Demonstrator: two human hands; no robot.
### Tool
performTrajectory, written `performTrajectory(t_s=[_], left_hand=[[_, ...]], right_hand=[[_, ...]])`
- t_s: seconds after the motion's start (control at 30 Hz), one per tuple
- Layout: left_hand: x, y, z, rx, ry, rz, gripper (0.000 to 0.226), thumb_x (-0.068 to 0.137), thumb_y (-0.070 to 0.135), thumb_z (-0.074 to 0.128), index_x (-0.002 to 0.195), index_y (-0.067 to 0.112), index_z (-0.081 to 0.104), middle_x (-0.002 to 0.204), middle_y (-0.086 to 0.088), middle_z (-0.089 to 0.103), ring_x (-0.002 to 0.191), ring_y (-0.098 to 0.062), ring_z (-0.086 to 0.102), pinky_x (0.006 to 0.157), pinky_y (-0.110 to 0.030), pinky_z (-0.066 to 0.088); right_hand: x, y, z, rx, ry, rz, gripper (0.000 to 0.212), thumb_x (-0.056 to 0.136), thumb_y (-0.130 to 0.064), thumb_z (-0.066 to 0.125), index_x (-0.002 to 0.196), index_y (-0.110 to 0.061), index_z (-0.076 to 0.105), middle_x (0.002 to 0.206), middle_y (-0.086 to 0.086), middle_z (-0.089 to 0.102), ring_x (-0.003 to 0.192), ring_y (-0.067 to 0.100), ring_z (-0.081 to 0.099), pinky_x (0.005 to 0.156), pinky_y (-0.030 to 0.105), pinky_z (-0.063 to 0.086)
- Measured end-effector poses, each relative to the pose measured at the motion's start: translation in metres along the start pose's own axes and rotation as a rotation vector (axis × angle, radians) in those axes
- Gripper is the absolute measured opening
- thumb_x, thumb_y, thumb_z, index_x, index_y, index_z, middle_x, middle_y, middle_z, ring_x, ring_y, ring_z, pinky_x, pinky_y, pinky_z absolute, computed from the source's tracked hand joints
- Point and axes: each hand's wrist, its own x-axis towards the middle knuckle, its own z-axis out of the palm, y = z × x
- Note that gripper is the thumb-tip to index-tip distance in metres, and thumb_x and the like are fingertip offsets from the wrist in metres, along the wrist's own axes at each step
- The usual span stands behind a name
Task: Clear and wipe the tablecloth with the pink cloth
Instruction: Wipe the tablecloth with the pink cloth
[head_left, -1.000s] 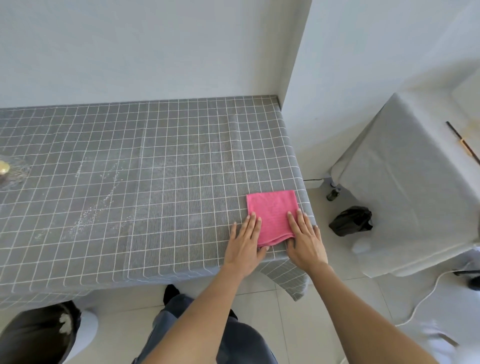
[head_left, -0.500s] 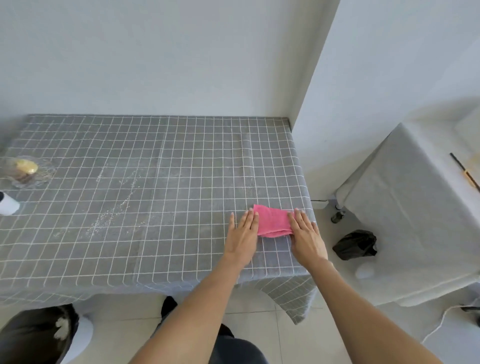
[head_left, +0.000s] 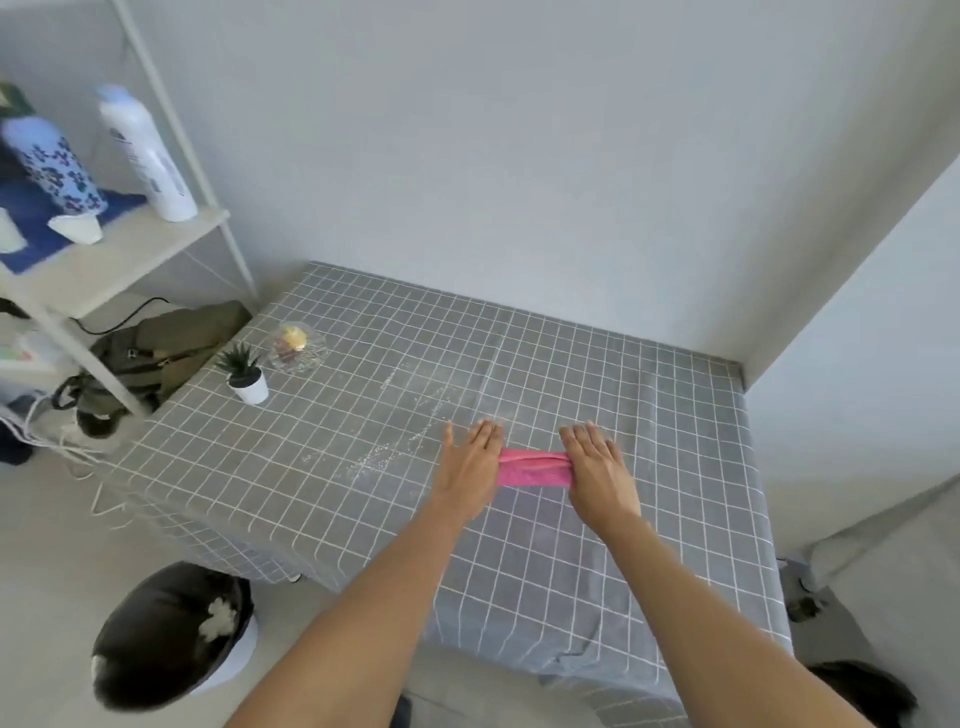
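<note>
Head view. Both hands lie flat, palms down, fingers straight and close together, on a grey checked tablecloth (head_left: 649, 415). The left hand (head_left: 470, 460) presses the left end of a bunched pink cloth (head_left: 532, 467); the right hand (head_left: 597, 465) presses its right end. Neither hand is closed around the cloth; each only bears down on it. The cloth sits near the middle of the table, just right of a streak of white crumbs (head_left: 395, 447). At the far left corner stand a small potted plant (head_left: 244, 371) and a glass dish (head_left: 297, 343), well apart from the hands. Step in hand, as judged: wiping. The next move likely calls for pushing the cloth left through the crumbs under even pressure.
</note>
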Motion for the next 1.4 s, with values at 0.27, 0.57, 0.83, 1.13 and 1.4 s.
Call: performTrajectory(t_s=[0.27,0.57,0.83,1.13,1.4], left_hand=[[0.003,-0.121,-0.006,-0.005,-0.006,-0.111,0.062,0.098,0.019,0.047,0.151,0.012,0.015,0.159,-0.003,0.015,0.147,-0.015,0.012,0.117,-0.057,0.006],[0.055,-0.217,-0.015,-0.028,-0.004,-0.022,0.056,0.099,0.017,0.046,0.149,0.011,0.023,0.158,-0.006,0.02,0.147,-0.015,0.014,0.116,-0.055,0.005],[0.064,-0.247,0.014,-0.038,0.066,0.031,0.059,0.101,0.017,0.038,0.152,0.009,0.009,0.16,-0.007,0.009,0.148,-0.018,0.007,0.117,-0.05,-0.003],[0.002,-0.265,0.093,-0.104,-0.173,0.151,0.063,0.101,0.014,0.035,0.151,0.014,-0.003,0.158,-0.002,-0.007,0.147,-0.014,-0.002,0.116,-0.043,-0.01],[-0.002,-0.273,0.098,-0.132,-0.219,0.192,0.063,0.101,0.038,0.022,0.149,0.017,-0.014,0.154,0.001,-0.022,0.142,-0.01,-0.016,0.113,-0.042,-0.018]], right_hand=[[0.074,-0.1,0.026,0.049,-0.018,-0.106,0.06,0.095,-0.004,0.042,0.151,-0.014,0.02,0.158,0.007,0.023,0.148,0.022,0.01,0.119,0.037,0.005],[0.152,-0.161,0.044,0.083,-0.005,-0.004,0.058,0.094,-0.001,0.042,0.149,-0.016,0.029,0.157,0.008,0.026,0.147,0.022,0.013,0.118,0.036,0.009],[0.148,-0.189,0.075,0.121,0.063,0.103,0.066,0.086,0.011,0.046,0.147,-0.009,0.031,0.156,0.014,0.025,0.147,0.028,0.015,0.118,0.038,0.009],[0.069,-0.219,0.145,0.168,-0.216,0.192,0.079,0.081,0.006,0.05,0.151,-0.016,0.02,0.158,0.006,0.016,0.146,0.029,0.016,0.117,0.044,0.019],[0.068,-0.223,0.148,0.119,-0.249,0.206,0.069,0.086,-0.027,0.024,0.152,-0.018,0.006,0.157,0.001,-0.005,0.147,0.026,0.004,0.117,0.048,0.002]])
